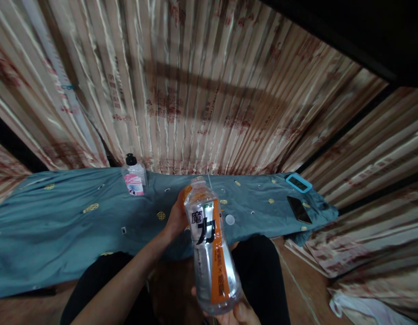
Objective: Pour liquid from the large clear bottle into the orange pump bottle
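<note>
A clear plastic drink bottle (205, 248) with a silver and orange label and large black characters leans in front of me, its neck tilted away. My right hand (237, 314) is closed around the bottle's base at the bottom of the view. Close by the bottle's shoulder, my left hand (179, 214) is closed, its fingers partly hidden behind the bottle. Something orange (187, 192) shows at these fingertips; its kind is unclear. The bottle's neck looks uncapped.
On the teal patterned cloth (93, 230) stands a clear bottle with black cap and pink label (134, 180). A small white disc (229, 220), a dark phone (299, 209) and a blue-framed digital clock (298, 183) lie to the right. Pleated curtains (195, 90) hang behind.
</note>
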The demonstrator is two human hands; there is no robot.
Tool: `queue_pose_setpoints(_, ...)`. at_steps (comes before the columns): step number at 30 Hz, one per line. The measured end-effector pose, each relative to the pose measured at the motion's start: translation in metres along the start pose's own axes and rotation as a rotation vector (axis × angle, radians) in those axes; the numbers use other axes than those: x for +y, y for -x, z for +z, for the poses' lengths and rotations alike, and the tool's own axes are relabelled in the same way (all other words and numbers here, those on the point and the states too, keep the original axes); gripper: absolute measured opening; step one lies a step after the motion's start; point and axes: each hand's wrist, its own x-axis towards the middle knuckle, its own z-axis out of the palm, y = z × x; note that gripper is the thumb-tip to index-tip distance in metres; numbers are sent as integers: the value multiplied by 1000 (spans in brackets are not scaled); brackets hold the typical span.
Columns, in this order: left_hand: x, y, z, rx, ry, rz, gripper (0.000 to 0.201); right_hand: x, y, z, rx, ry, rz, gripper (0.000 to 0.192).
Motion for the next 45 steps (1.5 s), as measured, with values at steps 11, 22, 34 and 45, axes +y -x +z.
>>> queue_pose_setpoints(11,-3,-1,-2,12,-118,-15,75,-10,0,19,-36,-38,20,59)
queue_pose_setpoints(22,-8,-3,-5,17,-133,20,77,-19,-1,36,-17,-6,23,60)
queue_pose_setpoints(34,-6,-1,-7,21,-117,-10,77,-13,0,28,-20,-8,24,57)
queue_pose_setpoints(45,0,-1,-2,48,-61,-6,71,-12,-1,17,-11,14,30,67)
